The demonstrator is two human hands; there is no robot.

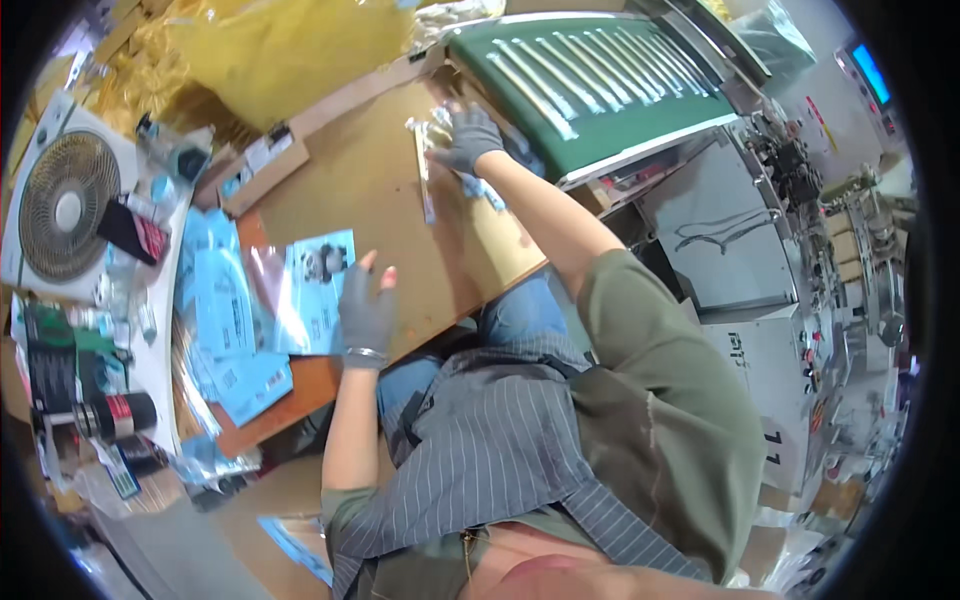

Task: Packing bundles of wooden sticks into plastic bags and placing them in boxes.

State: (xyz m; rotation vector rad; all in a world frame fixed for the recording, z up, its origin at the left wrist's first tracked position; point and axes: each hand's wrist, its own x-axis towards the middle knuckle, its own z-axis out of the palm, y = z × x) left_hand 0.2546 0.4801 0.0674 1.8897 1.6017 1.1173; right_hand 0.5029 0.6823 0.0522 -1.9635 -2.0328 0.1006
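Bordering your lap (527, 312): brown counter (345, 190), room at its middle, green belt (622, 135) along its right edge. Left hand (368, 312): grip spread, at the blue pouch (310, 300). Right hand (470, 142): over sticks (423, 175) on the counter near the belt; grip, cannot tell. Sticks: slim, pale, one blue-ended.

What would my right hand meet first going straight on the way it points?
Likely the slim wrapped packets just ahead of your right hand, on the brown tabletop; depth is unclear, so it might pass above them.
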